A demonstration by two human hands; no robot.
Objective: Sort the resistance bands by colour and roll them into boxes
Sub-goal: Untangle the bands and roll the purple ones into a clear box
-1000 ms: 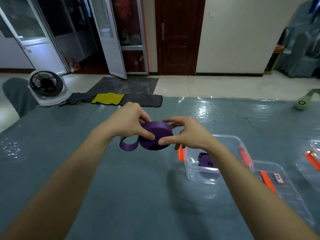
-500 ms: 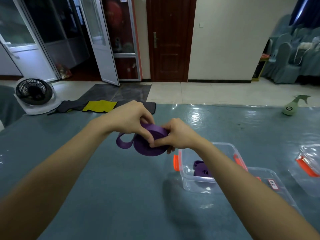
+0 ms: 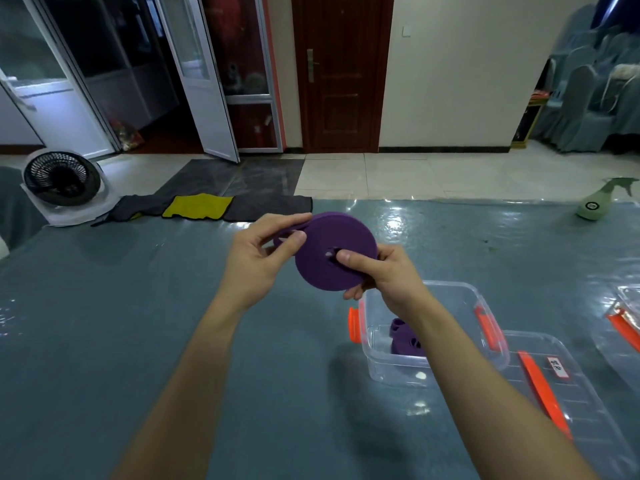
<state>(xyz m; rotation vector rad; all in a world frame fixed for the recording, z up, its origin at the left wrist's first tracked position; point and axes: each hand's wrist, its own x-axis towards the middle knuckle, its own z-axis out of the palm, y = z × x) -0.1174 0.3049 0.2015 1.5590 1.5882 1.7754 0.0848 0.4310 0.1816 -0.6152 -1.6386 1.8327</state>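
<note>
A purple resistance band (image 3: 329, 251), wound into a flat coil, is held above the blue-grey table (image 3: 121, 323) with its face tilted toward me. My right hand (image 3: 377, 271) grips the coil, thumb pressed at its centre and fingers curled behind. My left hand (image 3: 258, 261) pinches the band's loose end against the coil's upper left rim. Below my right forearm stands a clear plastic box (image 3: 460, 299) with orange clips; a second rolled purple band (image 3: 403, 337) lies inside it, partly hidden by my arm.
The box's clear lid (image 3: 571, 393) with an orange strip and a label lies to its right. Another clear box (image 3: 623, 327) sits at the right edge. A green spray bottle (image 3: 601, 200) lies at the table's far right. A fan (image 3: 60, 178) and cloths are on the floor beyond.
The loose loop that hung at the left has been wound onto the coil. The coil has turned so its flat face points at me, and my right thumb now presses its centre.
</note>
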